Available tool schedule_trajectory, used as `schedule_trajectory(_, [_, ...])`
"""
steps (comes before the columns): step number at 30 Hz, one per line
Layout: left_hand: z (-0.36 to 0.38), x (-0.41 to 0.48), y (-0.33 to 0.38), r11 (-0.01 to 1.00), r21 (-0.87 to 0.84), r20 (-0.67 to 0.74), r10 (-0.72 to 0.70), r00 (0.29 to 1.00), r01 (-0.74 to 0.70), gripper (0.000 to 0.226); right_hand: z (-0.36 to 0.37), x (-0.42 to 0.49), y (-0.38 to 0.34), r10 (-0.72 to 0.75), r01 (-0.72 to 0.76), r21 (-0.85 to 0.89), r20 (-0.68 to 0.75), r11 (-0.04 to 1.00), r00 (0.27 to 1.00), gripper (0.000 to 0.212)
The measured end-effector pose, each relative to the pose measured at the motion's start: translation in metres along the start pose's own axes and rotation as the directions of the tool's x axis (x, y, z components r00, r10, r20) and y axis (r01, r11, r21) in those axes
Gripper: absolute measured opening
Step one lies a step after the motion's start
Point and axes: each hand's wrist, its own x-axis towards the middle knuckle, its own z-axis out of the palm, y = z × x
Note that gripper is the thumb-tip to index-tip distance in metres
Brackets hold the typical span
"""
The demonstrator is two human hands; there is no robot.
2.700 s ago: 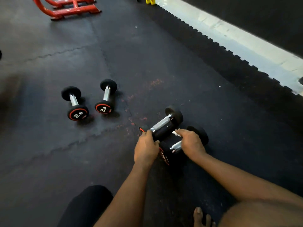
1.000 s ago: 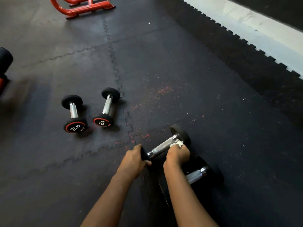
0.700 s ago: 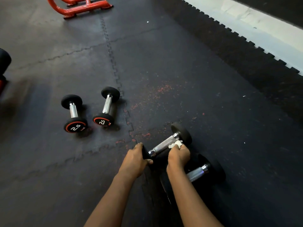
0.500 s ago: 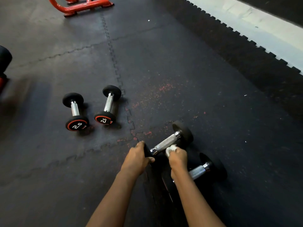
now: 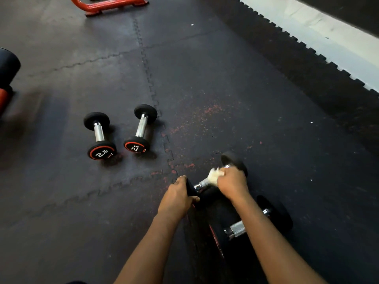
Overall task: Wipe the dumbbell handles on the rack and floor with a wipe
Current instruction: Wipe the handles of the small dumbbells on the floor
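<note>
A black rubber-headed dumbbell (image 5: 202, 183) with a knurled chrome handle is laid on the dark interlocking rubber floor mat (image 5: 225, 89), low and right of centre in the head view, angled away to the right. A crumpled white wipe (image 5: 214, 175) is pressed to the far part of its handle by the right hand (image 5: 232, 184), whose fingers are clenched round wipe and bar together. The near head is grasped by the left hand (image 5: 177, 198), with the fingers curled over its rim, so that the weight is steadied. The dumbbell is judged to be heavy, rigid and apt to roll on its round heads. Friction should be given by the knurled steel, though the soft, thin wipe may be bunched or torn by it. Hold is best taken at a rubber head, as here, so that the bar is left free for wiping. A second black dumbbell (image 5: 236, 229) lies just beside the first, nearer the person and partly hidden under the right forearm. Well apart to the left, a small black dumbbell marked 2.5 (image 5: 99, 135) and its twin (image 5: 141, 128) are laid side by side; whether their handles have been wiped cannot be told. A red tubular metal frame (image 5: 108, 4) is seen at the top edge.
</note>
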Motion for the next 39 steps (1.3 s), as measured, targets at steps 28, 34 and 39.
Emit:
schedule_trajectory(28, [-0.038, -0.024, -0.020, 0.992, -0.015, -0.104, 0.120, 0.987, -0.122, 0.087, -0.014, -0.049, -0.047, -0.354, 0.352, -0.077, -0.011, 0.933, 0.935, 0.032])
schedule_trajectory(34, [-0.159, -0.084, -0.063, 0.995, 0.055, -0.299, 0.092, 0.950, -0.079, 0.053, -0.038, -0.090, -0.132, -0.425, 0.422, -0.068, -0.053, 0.904, 0.903, 0.028])
schedule_trajectory(39, [-0.205, -0.062, -0.075, 0.999, 0.017, -0.370, 0.038, 0.928, -0.034, 0.041, -0.037, -0.070, -0.191, -0.547, 0.545, -0.085, -0.002, 0.834, 0.837, 0.037])
